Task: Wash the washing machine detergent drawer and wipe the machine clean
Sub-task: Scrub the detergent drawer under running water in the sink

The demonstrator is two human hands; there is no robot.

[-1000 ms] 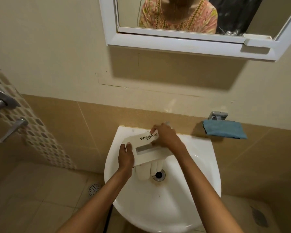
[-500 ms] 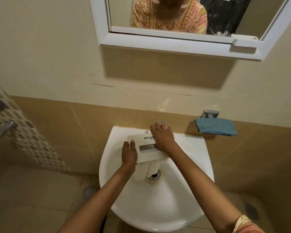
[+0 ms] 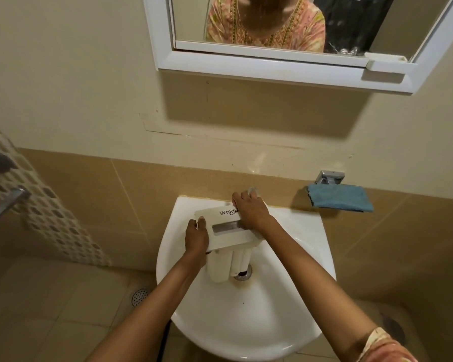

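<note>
Your left hand (image 3: 196,237) grips the detergent drawer (image 3: 228,231) over the sink (image 3: 220,322). Your right hand (image 3: 250,211) reaches the tap knob (image 3: 253,190) just beyond; I cannot tell whether it grips. Turn gently, with the drawer steady below that hand.

A white-framed mirror (image 3: 272,66) hangs on the beige wall (image 3: 89,74). A round floor drain (image 3: 139,297) lies left, near mosaic tiles (image 3: 53,220)

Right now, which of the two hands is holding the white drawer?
The left hand: it grips the left end of the drawer above the sink. The right hand only reaches across it, fingers at the tap knob behind.
</note>
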